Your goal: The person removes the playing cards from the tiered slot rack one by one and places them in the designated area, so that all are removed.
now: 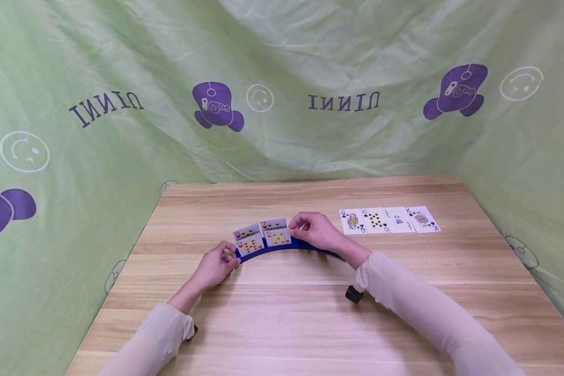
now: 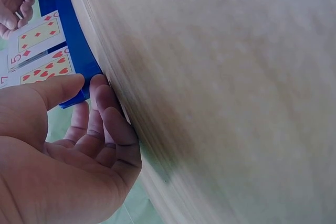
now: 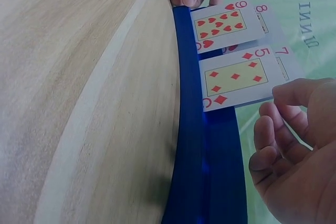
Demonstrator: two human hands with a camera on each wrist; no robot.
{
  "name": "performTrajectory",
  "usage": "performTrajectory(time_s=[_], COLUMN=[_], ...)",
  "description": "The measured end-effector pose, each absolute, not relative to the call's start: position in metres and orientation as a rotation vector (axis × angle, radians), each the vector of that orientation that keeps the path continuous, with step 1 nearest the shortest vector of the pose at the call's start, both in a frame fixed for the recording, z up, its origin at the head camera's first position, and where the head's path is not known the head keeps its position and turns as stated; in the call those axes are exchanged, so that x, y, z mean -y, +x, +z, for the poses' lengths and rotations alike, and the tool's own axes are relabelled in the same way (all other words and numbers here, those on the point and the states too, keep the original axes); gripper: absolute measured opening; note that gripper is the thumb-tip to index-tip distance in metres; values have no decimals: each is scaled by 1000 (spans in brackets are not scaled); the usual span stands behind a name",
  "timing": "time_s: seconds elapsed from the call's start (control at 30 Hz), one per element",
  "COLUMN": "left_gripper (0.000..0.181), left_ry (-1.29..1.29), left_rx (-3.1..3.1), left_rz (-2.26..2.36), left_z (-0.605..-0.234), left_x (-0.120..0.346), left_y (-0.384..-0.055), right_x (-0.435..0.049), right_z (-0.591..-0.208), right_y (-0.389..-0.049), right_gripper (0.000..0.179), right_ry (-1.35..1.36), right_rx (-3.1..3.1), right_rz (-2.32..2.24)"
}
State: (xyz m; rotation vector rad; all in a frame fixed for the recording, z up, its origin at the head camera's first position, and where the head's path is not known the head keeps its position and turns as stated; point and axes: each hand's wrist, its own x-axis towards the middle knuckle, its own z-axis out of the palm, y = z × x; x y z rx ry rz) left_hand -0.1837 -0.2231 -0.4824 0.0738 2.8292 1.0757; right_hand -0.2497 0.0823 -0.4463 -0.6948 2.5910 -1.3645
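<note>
A curved blue card holder (image 1: 302,244) stands on the table with playing cards upright in two rows. In front are a nine of hearts (image 3: 223,27) and a five of diamonds (image 3: 236,76); behind them, partly hidden, are an eight (image 1: 246,231) and a seven (image 1: 273,224). At the holder's left end, my left hand (image 2: 79,145) pinches the blue rim between thumb and fingers. The right hand (image 1: 316,230) has thumb and forefinger at the outer top corner of the five of diamonds, pinching it; its other fingers curl loosely.
To the right, a row of face-up cards lies on the wooden table (image 1: 282,313): a queen (image 1: 352,222), a ten (image 1: 375,221), a mostly white picture card (image 1: 397,220) and a king (image 1: 422,219). A green printed curtain (image 1: 282,136) surrounds the table's back and sides.
</note>
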Motion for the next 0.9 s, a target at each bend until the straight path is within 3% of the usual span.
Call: performTrajectory(time_s=[0.9], left_gripper=[25], left_ry=[60], left_rx=[-2831], left_rz=[1091], left_z=[-482], left_x=[223], left_y=[-183], right_x=[-85], right_z=[-443], right_y=[-248], right_gripper=[7], right_ry=[-666], right_rx=[-2612], right_rz=[-1336])
